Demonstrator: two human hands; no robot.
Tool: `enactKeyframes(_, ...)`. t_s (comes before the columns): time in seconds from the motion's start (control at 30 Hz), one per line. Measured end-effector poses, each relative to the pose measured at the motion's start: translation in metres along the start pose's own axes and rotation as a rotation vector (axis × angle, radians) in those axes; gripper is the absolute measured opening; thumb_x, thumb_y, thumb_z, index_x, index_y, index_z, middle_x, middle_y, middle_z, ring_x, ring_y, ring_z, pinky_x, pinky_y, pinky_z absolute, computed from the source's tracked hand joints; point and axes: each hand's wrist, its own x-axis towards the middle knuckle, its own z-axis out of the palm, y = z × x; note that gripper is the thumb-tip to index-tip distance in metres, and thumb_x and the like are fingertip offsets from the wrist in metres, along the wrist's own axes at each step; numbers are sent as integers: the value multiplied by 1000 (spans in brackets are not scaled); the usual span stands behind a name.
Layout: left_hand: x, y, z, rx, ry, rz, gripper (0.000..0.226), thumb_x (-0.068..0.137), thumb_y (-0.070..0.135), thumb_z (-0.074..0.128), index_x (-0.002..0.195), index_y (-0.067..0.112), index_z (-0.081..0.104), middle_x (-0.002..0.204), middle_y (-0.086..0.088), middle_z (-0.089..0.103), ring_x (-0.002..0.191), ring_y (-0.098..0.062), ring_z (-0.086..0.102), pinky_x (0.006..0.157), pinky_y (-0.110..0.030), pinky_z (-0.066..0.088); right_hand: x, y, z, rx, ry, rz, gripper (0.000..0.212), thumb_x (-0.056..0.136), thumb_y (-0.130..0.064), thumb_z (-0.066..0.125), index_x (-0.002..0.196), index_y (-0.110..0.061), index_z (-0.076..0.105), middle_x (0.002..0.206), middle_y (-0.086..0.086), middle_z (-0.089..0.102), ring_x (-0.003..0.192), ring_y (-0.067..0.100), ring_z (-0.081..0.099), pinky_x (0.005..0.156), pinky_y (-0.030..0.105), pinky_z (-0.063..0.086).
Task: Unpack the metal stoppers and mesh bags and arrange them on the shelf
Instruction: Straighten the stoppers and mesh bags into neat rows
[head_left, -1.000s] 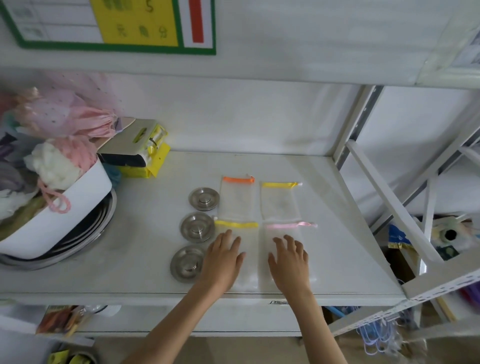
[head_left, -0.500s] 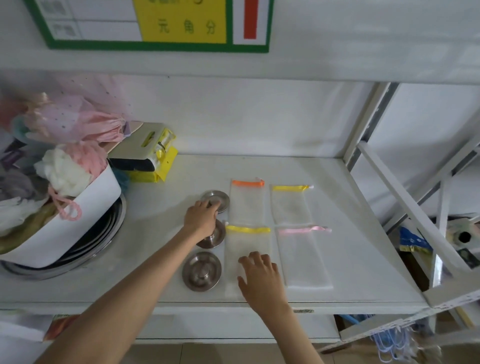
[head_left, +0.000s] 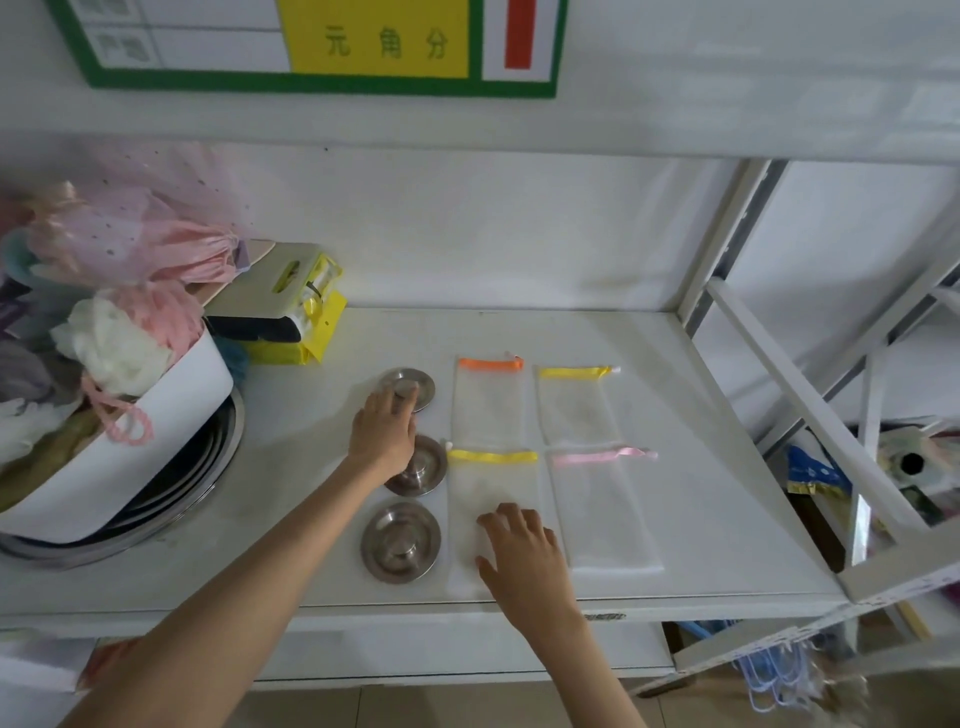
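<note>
- Where the left hand (head_left: 383, 435) reaches across the column of stoppers, it hides part of the middle stopper (head_left: 422, 469) and the near rim of the far stopper (head_left: 410, 387); its fingertips lie on the far stopper's raised centre, and whether they pinch it or only touch it cannot be told.
- The right hand (head_left: 521, 552) lies flat, fingers spread, on the near yellow-trimmed mesh bag (head_left: 491, 499), covering its lower part; it grips nothing.
- The bags are so sheer and white that their edges nearly vanish against the shelf (head_left: 701, 467); the coloured ribbon tops mark them best.
- A white tub (head_left: 130, 447) of pink and white puffs is cut off at the left edge of the view, and it sits on metal basins (head_left: 208, 467) that it mostly hides.
- Three round stainless stoppers, each with a raised centre knob, stand in a line from the shelf's front edge toward the back; the near stopper (head_left: 401, 540) is fully shown.
- Four mesh bags lie flat in a two-by-two grid just right of the stoppers: the orange-trimmed bag (head_left: 488, 400) and the far yellow-trimmed bag (head_left: 576, 405) behind, the near yellow one and the pink-trimmed bag (head_left: 602, 509) toward the front edge.
</note>
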Motion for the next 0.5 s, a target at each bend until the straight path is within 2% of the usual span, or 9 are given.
enactKeyframes(0.07, -27, 4, 4, -71, 82, 94, 48, 99, 24, 35, 146, 16, 34, 156, -14, 29, 140, -34, 32, 111, -42, 30, -1, 0, 2, 16, 52, -1, 38, 90, -24, 58, 127, -16, 51, 136, 6, 48, 125, 30, 46, 98, 39, 43)
enactKeyframes(0.17, -74, 5, 18, -72, 119, 238, 49, 94, 31, 29, 130, 12, 56, 143, -12, 50, 130, -31, 49, 105, -40, 41, -3, 1, 3, 27, 28, -2, 39, 93, -24, 53, 131, -17, 47, 141, 5, 43, 128, 28, 42, 103, 38, 40)
enactKeyframes(0.23, -87, -1, 30, -25, 70, 253, 52, 88, 33, 29, 124, 12, 61, 138, -12, 56, 123, -32, 57, 95, -42, 50, -3, 2, 4, 36, 25, -4, 39, 94, -24, 51, 133, -18, 44, 143, 5, 40, 130, 28, 39, 105, 37, 38)
enactKeyframes(0.3, -85, -7, 34, -30, 34, 212, 53, 87, 33, 30, 123, 11, 62, 138, -13, 56, 121, -34, 59, 92, -44, 53, -3, 2, 4, 33, 29, -7, 40, 95, -24, 50, 133, -18, 44, 144, 5, 40, 130, 27, 38, 105, 37, 37)
enactKeyframes(0.37, -78, -7, 29, -61, 32, 175, 54, 90, 33, 28, 128, 10, 58, 144, -14, 49, 129, -34, 51, 99, -44, 47, -4, 1, 4, 24, 19, -9, 40, 95, -24, 49, 134, -18, 42, 144, 4, 38, 131, 27, 37, 106, 37, 36)
enactKeyframes(0.43, -70, -9, 25, -60, 41, 140, 47, 96, 27, 34, 139, 11, 46, 155, -12, 32, 141, -30, 33, 110, -41, 35, -5, 1, 5, 17, 17, -12, 41, 96, -25, 48, 135, -19, 41, 145, 4, 38, 132, 27, 36, 107, 37, 35)
enactKeyframes(0.5, -64, -13, 26, -62, 18, 121, 48, 98, 24, 37, 145, 14, 36, 160, -8, 19, 147, -25, 21, 115, -38, 26, -5, 1, 5, 14, 19, -13, 41, 96, -25, 48, 136, -19, 40, 146, 4, 37, 133, 26, 36, 107, 37, 35)
